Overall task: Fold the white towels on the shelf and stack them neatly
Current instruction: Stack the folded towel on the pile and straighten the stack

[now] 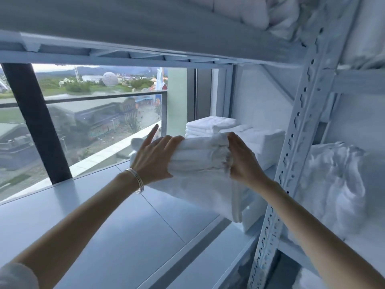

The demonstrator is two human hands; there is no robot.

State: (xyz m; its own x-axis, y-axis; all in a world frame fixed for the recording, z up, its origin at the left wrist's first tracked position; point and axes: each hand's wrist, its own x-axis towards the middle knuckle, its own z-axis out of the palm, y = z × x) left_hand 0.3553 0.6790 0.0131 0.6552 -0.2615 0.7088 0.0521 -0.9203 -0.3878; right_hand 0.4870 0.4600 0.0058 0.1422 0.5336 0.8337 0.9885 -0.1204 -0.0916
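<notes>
Two hands around a folded white towel (200, 155) above the shelf (125, 236), left hand (153, 158) and right hand (242, 161) gripping its ends with curled fingers, stacked towels (212, 126) just behind, crumpled linen (333, 184) right of the upright post (291, 159), window (93, 113) at left.

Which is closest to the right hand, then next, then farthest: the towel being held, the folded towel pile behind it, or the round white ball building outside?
1. Held towel: touching the right hand.
2. Folded towel pile: just behind, on the shelf.
3. Ball building: far outside the window.
</notes>
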